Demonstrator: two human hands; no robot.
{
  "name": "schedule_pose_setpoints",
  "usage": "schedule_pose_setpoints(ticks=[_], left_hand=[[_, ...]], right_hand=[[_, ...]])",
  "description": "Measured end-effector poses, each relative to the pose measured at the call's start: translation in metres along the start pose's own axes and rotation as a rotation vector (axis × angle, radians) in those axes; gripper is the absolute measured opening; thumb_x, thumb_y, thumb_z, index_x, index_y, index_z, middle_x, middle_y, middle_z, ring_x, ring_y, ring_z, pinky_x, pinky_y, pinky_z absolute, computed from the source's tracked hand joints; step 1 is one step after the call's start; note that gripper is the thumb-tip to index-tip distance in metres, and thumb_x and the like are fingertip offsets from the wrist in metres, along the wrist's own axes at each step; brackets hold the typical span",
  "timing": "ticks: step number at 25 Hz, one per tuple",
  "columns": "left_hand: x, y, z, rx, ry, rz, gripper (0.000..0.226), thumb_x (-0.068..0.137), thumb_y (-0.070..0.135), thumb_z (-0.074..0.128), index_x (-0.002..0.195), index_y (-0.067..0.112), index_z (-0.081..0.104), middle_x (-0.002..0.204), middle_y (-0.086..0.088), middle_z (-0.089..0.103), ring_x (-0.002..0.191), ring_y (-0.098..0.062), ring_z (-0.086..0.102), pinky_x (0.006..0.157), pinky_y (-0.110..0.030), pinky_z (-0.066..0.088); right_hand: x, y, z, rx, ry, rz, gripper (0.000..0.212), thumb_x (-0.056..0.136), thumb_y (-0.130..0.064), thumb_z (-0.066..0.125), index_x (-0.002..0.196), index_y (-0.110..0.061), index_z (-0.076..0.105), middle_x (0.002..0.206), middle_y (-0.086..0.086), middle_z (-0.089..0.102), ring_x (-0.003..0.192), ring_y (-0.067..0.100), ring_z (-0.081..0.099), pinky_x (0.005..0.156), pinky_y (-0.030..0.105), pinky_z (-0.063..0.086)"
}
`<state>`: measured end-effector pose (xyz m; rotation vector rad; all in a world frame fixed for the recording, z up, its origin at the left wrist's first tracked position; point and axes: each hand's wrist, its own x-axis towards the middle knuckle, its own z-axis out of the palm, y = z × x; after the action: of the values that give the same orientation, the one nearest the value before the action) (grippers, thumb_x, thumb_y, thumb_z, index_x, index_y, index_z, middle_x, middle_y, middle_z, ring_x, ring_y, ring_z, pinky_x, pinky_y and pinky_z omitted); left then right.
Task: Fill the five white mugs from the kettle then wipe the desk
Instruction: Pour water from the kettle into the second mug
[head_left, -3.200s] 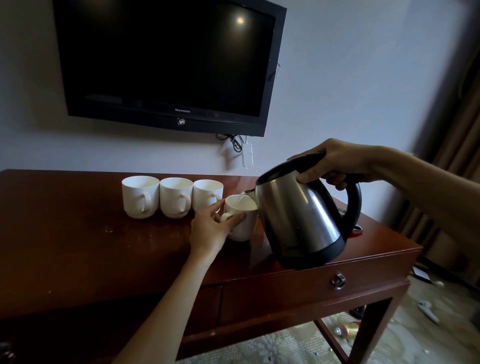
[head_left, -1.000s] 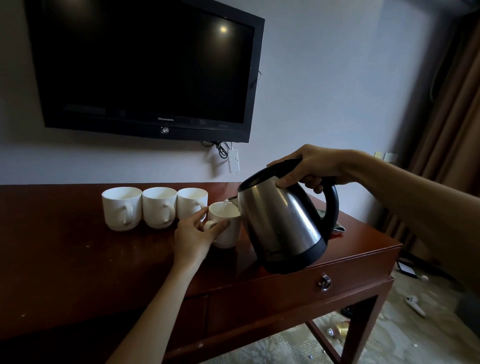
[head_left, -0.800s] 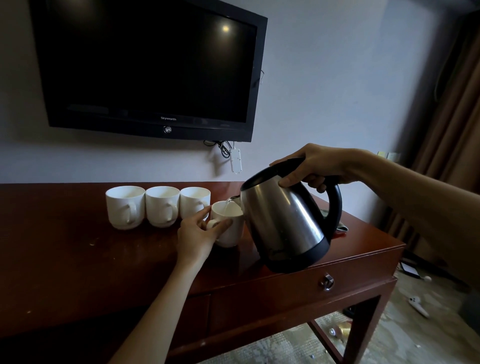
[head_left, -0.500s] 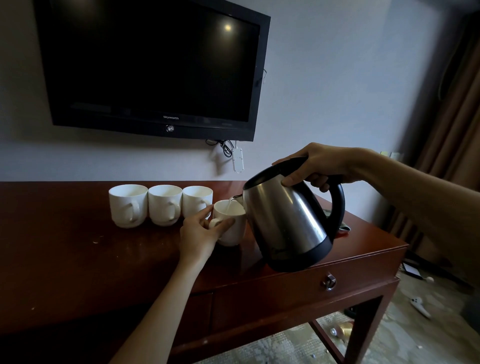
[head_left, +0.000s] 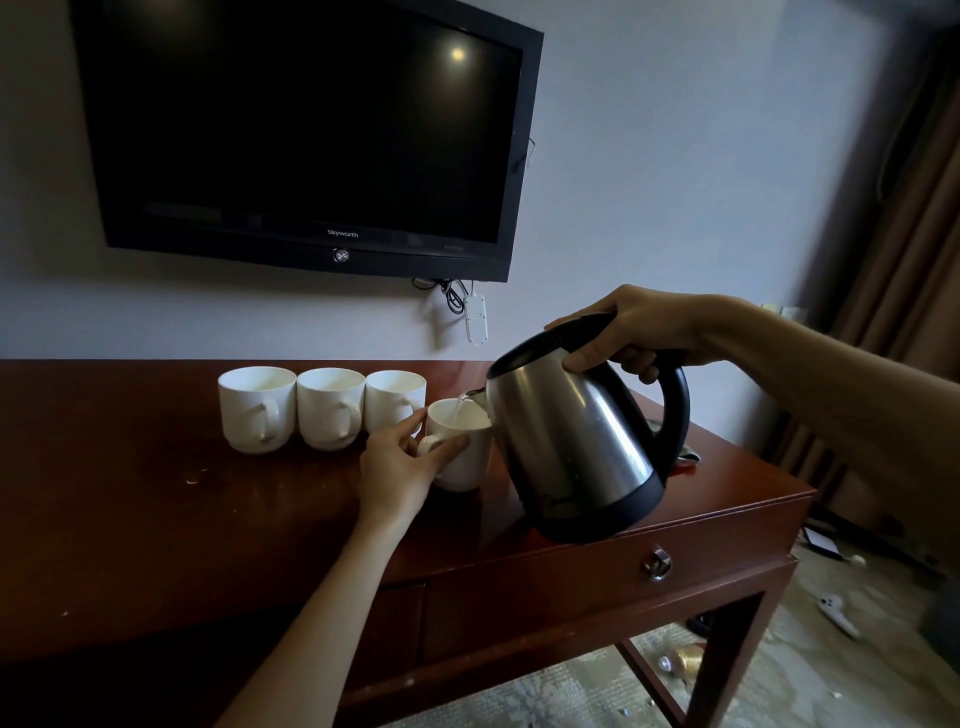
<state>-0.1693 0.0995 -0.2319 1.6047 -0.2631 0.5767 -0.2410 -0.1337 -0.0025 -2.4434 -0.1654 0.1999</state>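
Kettle (head_left: 576, 447) tilted as before, water streaming into fourth mug (head_left: 462, 457)

The left arm reaches forward from the lower centre, its forearm bare, and the left hand (head_left: 399, 470) closes thumb and forefinger on either side of a mug's handle; the other fingers seem tucked underneath, though shadow hides them. The right arm comes in from the right edge, wrist bent downward, and the right hand (head_left: 636, 330) curls around a kettle handle, thumb on top.
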Motion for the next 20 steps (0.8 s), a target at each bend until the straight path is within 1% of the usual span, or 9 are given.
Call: schedule_pose_setpoints(ticks=[3, 7, 11, 15, 18, 20], left_hand=[[-0.0008, 0.0018, -0.0005, 0.002, -0.012, 0.006, 0.074, 0.073, 0.032, 0.091, 0.138, 0.012, 0.063, 0.038, 0.013, 0.036, 0.041, -0.003, 0.038, 0.05, -0.012, 0.033], [-0.0018, 0.004, -0.0011, 0.009, -0.013, 0.006, 0.072, 0.073, 0.032, 0.09, 0.137, 0.012, 0.064, 0.038, 0.014, 0.037, 0.041, -0.002, 0.04, 0.049, -0.011, 0.034], [-0.002, 0.0048, -0.0012, 0.012, -0.012, 0.003, 0.072, 0.073, 0.032, 0.09, 0.137, 0.013, 0.064, 0.039, 0.014, 0.038, 0.042, -0.002, 0.04, 0.052, -0.014, 0.032], [-0.0019, 0.0045, -0.0011, -0.003, -0.01, -0.004, 0.069, 0.073, 0.031, 0.091, 0.135, 0.014, 0.066, 0.039, 0.013, 0.036, 0.042, -0.004, 0.038, 0.057, -0.025, 0.034], [-0.0023, 0.0047, -0.0011, 0.006, -0.008, -0.003, 0.069, 0.074, 0.03, 0.091, 0.136, 0.014, 0.065, 0.038, 0.015, 0.039, 0.041, -0.002, 0.041, 0.057, -0.021, 0.035], [-0.0023, 0.0053, -0.0011, 0.006, 0.001, -0.006, 0.068, 0.073, 0.029, 0.091, 0.135, 0.015, 0.066, 0.039, 0.014, 0.038, 0.042, -0.002, 0.041, 0.058, -0.023, 0.035]], right_hand=[[0.0002, 0.0003, -0.0005, -0.004, 0.003, -0.001, 0.056, 0.078, -0.021, 0.084, 0.13, -0.007, 0.068, 0.053, -0.004, 0.03, 0.046, 0.011, 0.029, 0.045, 0.023, 0.033], [0.0006, 0.0007, -0.0005, 0.002, 0.0, 0.003, 0.054, 0.08, -0.021, 0.083, 0.13, -0.009, 0.069, 0.054, -0.004, 0.029, 0.046, 0.012, 0.029, 0.045, 0.023, 0.032], [0.0002, 0.0002, -0.0006, 0.001, -0.001, 0.002, 0.052, 0.08, -0.02, 0.083, 0.129, -0.011, 0.07, 0.055, -0.003, 0.03, 0.046, 0.011, 0.029, 0.045, 0.023, 0.032], [-0.0006, -0.0006, 0.0002, 0.006, -0.005, 0.006, 0.053, 0.078, -0.022, 0.084, 0.128, -0.012, 0.071, 0.056, -0.003, 0.029, 0.047, 0.012, 0.028, 0.045, 0.023, 0.031], [-0.0007, -0.0007, 0.0005, 0.008, -0.006, 0.007, 0.05, 0.079, -0.021, 0.084, 0.127, -0.015, 0.072, 0.056, -0.002, 0.028, 0.047, 0.012, 0.028, 0.046, 0.024, 0.031], [-0.0004, -0.001, 0.0006, 0.007, -0.007, 0.011, 0.048, 0.08, -0.02, 0.084, 0.127, -0.016, 0.073, 0.056, -0.002, 0.027, 0.046, 0.012, 0.027, 0.046, 0.024, 0.031]])
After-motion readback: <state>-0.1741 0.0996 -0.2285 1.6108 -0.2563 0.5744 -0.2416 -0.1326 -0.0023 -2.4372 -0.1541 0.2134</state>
